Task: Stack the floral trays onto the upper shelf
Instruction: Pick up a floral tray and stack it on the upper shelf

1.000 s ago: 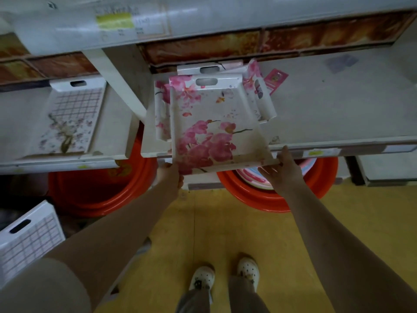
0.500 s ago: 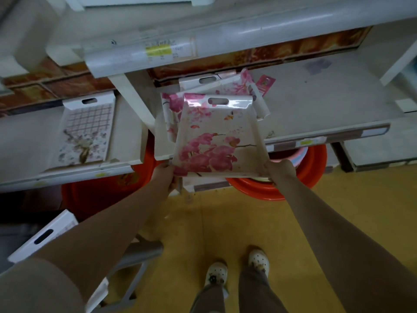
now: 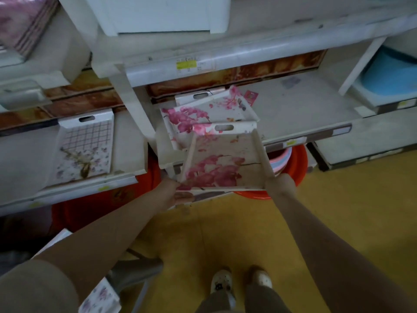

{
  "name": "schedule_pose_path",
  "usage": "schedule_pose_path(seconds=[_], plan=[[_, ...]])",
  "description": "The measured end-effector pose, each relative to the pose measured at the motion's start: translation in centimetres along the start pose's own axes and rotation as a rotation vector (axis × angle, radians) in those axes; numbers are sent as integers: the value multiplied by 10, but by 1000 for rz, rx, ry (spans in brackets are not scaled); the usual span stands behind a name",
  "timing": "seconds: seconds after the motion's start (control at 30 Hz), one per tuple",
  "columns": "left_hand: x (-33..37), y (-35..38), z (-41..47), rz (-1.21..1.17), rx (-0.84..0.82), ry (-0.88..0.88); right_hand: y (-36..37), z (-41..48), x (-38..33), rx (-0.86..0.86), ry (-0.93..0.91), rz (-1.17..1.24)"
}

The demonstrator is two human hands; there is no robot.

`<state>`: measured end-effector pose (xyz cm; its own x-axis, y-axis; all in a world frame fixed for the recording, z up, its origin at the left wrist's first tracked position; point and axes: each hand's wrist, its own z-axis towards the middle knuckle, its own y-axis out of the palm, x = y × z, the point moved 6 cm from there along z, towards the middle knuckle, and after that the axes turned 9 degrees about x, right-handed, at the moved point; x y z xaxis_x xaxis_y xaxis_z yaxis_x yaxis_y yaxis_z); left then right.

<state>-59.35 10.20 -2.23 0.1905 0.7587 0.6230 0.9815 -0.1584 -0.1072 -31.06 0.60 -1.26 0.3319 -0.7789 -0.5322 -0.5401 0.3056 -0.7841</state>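
Observation:
I hold a white tray with pink orchid flowers [image 3: 222,161] by its near corners, tilted, lifted off the lower shelf [image 3: 304,114] and past its front edge. My left hand [image 3: 174,193] grips the near left corner from below. My right hand [image 3: 279,184] grips the near right corner. A second pink floral tray [image 3: 203,111] lies on the lower shelf behind it, with another tray edge under it. The upper shelf [image 3: 225,57] runs above, its front rail carrying a yellow label.
A grid-patterned floral tray [image 3: 85,145] lies on the left lower shelf. Red basins [image 3: 297,163] sit on the floor under the shelves. A white box [image 3: 162,14] stands on the upper shelf. More trays [image 3: 99,299] rest on a grey stool at my lower left. My feet stand on yellow floor.
The tray has been pulled off the stack toward me and to the right, clear of the shelf edge. My view has tipped upward, showing the upper shelf.

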Motion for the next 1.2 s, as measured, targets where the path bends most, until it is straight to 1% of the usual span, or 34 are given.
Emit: schedule_pose_path(seconds=[0.1,0.27,0.33,0.47,0.6,0.7,0.77,0.9,0.97,1.1,1.2], plan=[[-7,-6,-7,-46,64,-15,-4,-14,7,27,11,26],[-13,-4,-40,-91,96,-17,-23,-27,11,46,-42,71],[-16,3,-56,-62,112,-3,-34,-34,16,59,-57,75],[-33,15,-80,111,203,64,-59,-49,42,65,-98,92],[-55,24,-97,259,291,240,-84,-67,71,57,-134,107],[-72,23,-117,287,383,329,-94,-80,82,55,-175,71],[-83,19,-133,306,439,363,-97,-91,83,24,-226,30],[-111,-8,-157,285,509,296,-99,-118,74,-55,-288,12],[-119,-28,-170,264,543,269,-97,-134,65,-111,-342,40],[-131,-64,-190,261,587,265,-90,-165,43,-233,-370,129],[-144,-92,-203,231,619,243,-81,-186,27,-279,-420,132]])
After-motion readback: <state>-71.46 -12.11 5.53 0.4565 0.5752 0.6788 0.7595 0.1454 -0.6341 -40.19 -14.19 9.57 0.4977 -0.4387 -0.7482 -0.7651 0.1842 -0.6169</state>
